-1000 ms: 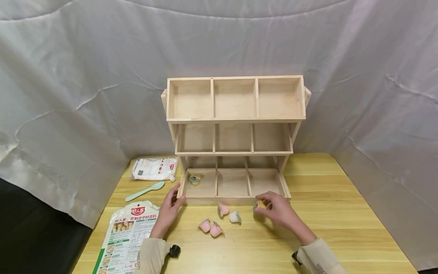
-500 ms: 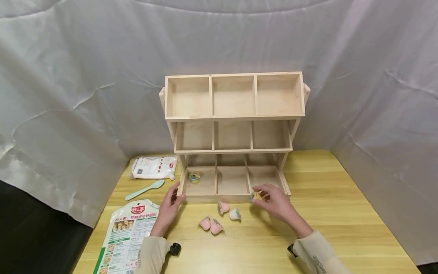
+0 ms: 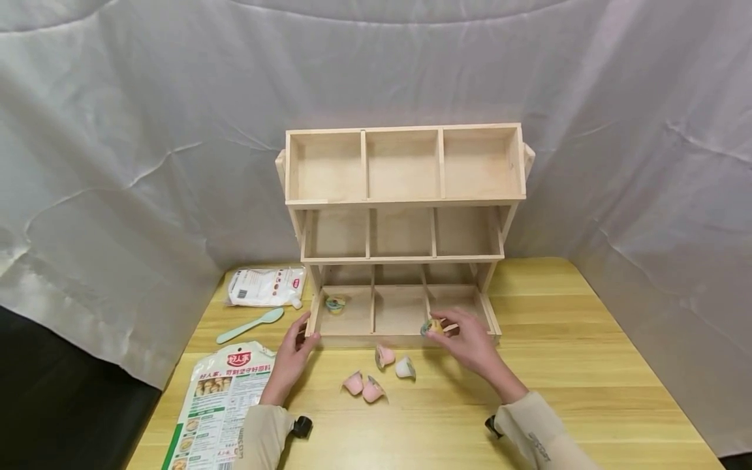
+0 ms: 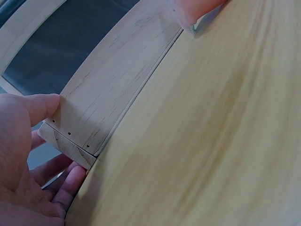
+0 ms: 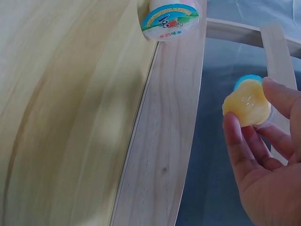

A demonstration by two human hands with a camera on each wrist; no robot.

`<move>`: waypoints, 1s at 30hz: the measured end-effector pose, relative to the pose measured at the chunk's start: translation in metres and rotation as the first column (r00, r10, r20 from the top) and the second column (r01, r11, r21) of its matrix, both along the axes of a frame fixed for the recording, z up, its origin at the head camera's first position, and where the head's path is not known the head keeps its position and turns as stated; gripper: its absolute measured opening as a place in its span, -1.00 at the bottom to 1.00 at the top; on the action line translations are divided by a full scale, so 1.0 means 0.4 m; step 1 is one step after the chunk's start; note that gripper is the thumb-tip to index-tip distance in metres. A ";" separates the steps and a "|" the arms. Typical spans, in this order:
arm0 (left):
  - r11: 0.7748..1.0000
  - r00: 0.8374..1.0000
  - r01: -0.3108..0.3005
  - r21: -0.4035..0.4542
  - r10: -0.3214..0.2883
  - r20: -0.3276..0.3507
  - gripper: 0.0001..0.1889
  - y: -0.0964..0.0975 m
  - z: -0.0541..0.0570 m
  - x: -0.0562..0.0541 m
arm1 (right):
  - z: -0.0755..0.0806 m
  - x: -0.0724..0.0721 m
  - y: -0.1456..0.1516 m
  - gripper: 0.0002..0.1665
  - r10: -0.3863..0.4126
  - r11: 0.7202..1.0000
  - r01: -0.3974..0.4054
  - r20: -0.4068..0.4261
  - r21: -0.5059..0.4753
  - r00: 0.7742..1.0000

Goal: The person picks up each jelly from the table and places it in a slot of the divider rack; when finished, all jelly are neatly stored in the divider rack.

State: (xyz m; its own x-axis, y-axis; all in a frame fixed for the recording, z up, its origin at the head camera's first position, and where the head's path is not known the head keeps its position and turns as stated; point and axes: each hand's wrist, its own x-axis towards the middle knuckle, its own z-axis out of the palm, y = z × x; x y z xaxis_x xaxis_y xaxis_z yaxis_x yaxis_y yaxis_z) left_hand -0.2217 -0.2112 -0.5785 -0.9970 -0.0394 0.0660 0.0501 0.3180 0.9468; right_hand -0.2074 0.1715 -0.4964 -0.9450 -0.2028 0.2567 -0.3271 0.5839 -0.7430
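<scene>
Yellow cup (image 3: 435, 325) moved L, R hand (image 3: 473, 341) pinching it; lid (image 3: 425, 328)/axis pt L; L hand (image 3: 290, 360) gripping box (image 3: 376, 341).

A small booth walled with fabric, seemingly a tabletop filming set; which kind of building holds it cannot be told. Silvery-grey sheeting (image 3: 376, 72), creased and gently sagging, hangs behind a wood-grain table (image 3: 587, 378) and along both its sides. At lower left the sheeting ends against a black area (image 3: 64, 385). A small black device (image 3: 302, 427) at each of the person's wrists adds to the studio feel. The table's goods are household ones: a three-tier wooden compartment rack (image 3: 405, 203), jelly cups (image 3: 373, 391), a pale green spoon (image 3: 252, 325), a spouted pouch (image 3: 264, 287) and a large printed food packet (image 3: 226, 398).
</scene>
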 end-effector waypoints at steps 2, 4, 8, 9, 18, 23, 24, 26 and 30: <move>1.000 1.000 -0.005 -0.008 0.005 -0.002 -0.35 -0.003 -0.008 -0.003 | 0.000 -0.003 -0.006 -0.47 0.003 1.000 -0.003 -0.010 -0.005 1.000; 1.000 1.000 -0.004 -0.015 0.003 -0.013 -0.35 -0.005 -0.011 -0.002 | -0.002 -0.007 -0.012 -0.48 0.006 1.000 -0.006 -0.024 -0.012 1.000; 1.000 1.000 -0.006 -0.020 0.006 -0.009 -0.35 -0.004 -0.011 0.001 | -0.008 -0.012 -0.021 -0.51 -0.007 0.999 0.005 -0.066 -0.035 0.998; 1.000 1.000 -0.006 -0.023 0.006 -0.011 -0.35 -0.004 -0.011 0.001 | -0.009 -0.013 -0.023 -0.51 -0.011 0.999 0.007 -0.073 -0.045 0.997; 1.000 1.000 -0.006 -0.011 0.006 0.004 -0.34 -0.004 -0.010 -0.003 | -0.002 -0.018 -0.039 -0.58 -0.089 0.978 0.077 -0.053 -0.192 0.995; 0.999 1.000 -0.015 -0.029 0.015 -0.002 -0.35 -0.003 -0.006 -0.002 | -0.002 -0.027 -0.047 -0.58 -0.120 0.952 0.105 -0.034 -0.287 0.992; 0.999 1.000 -0.016 -0.034 0.016 -0.006 -0.35 -0.003 -0.006 -0.001 | -0.003 -0.028 -0.050 -0.58 -0.123 0.948 0.106 -0.038 -0.301 0.992; 0.999 1.000 -0.019 -0.038 0.018 -0.015 -0.35 -0.002 -0.006 -0.001 | -0.005 -0.030 -0.057 -0.58 -0.134 0.938 0.110 -0.052 -0.328 0.990; 0.999 1.000 -0.021 -0.035 0.020 -0.024 -0.35 0.000 -0.006 0.001 | -0.001 -0.032 -0.076 -0.56 -0.149 0.915 0.117 -0.053 -0.386 0.988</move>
State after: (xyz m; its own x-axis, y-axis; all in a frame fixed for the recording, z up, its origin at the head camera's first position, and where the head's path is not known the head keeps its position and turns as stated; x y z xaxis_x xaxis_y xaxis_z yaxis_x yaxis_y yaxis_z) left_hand -0.2212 -0.2112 -0.5810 -0.9942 -0.0568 0.0909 0.0652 0.3520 0.9337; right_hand -0.2201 0.1410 -0.4966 -0.9299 0.0510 0.3643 -0.3329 0.3046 -0.8924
